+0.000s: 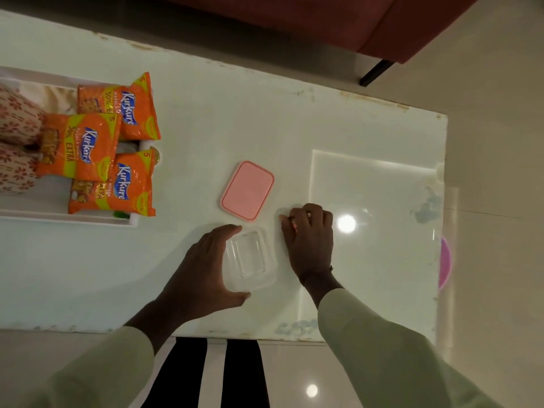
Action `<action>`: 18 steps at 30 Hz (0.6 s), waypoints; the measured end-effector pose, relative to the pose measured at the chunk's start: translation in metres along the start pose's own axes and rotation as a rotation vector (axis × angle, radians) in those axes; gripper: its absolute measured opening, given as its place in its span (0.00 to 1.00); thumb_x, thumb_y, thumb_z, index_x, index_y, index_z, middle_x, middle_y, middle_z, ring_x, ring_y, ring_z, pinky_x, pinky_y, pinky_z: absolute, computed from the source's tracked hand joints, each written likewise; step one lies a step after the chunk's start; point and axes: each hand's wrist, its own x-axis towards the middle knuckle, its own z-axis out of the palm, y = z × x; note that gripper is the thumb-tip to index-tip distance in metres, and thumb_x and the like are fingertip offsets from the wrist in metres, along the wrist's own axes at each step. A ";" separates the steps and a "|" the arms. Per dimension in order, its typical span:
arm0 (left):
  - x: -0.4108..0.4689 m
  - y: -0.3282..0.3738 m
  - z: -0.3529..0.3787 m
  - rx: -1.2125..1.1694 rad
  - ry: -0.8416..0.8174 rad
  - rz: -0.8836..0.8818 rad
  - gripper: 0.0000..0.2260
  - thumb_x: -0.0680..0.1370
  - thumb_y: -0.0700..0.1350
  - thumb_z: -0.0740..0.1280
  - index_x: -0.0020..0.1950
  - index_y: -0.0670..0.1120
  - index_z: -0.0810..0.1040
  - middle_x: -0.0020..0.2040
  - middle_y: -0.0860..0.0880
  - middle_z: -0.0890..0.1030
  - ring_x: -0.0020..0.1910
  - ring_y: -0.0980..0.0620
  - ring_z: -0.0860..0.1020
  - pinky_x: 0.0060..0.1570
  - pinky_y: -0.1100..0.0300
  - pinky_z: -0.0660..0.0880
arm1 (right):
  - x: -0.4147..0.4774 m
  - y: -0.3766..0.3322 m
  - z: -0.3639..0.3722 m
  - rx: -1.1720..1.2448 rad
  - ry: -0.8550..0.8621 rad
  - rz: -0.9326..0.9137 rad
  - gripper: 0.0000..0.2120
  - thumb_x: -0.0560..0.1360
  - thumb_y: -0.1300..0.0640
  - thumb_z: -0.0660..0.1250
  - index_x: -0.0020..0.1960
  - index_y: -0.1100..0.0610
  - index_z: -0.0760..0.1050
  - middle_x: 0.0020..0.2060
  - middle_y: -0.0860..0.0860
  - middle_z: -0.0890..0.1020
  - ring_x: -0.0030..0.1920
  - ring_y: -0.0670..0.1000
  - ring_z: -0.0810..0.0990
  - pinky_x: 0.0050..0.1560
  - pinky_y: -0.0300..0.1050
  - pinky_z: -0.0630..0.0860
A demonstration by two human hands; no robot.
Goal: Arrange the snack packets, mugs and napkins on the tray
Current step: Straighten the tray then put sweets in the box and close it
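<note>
Three orange Kurkure snack packets (97, 142) lie on a white tray (59, 217) at the left of the white table. A clear plastic container (250, 260) stands near the table's front edge. My left hand (203, 275) curves around its left side, thumb and fingers touching its wall. A pink lid (248, 190) lies flat just behind the container. My right hand (309, 240) rests on the table to the right of the container, its fingers curled on something small and reddish that I cannot make out.
Floral-patterned cloth (14, 136) lies at the tray's left end. A glass panel (374, 231) covers the table's right part, with a lamp glare on it. A pink round object (445, 263) shows beyond the right edge. A red sofa (412, 25) stands behind.
</note>
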 end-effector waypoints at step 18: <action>0.007 -0.013 0.003 -0.016 -0.076 -0.016 0.52 0.57 0.66 0.77 0.74 0.64 0.52 0.74 0.60 0.64 0.72 0.57 0.63 0.68 0.55 0.60 | 0.000 -0.098 -0.082 1.511 -0.235 0.852 0.13 0.71 0.54 0.70 0.29 0.52 0.73 0.26 0.51 0.74 0.28 0.50 0.69 0.32 0.41 0.68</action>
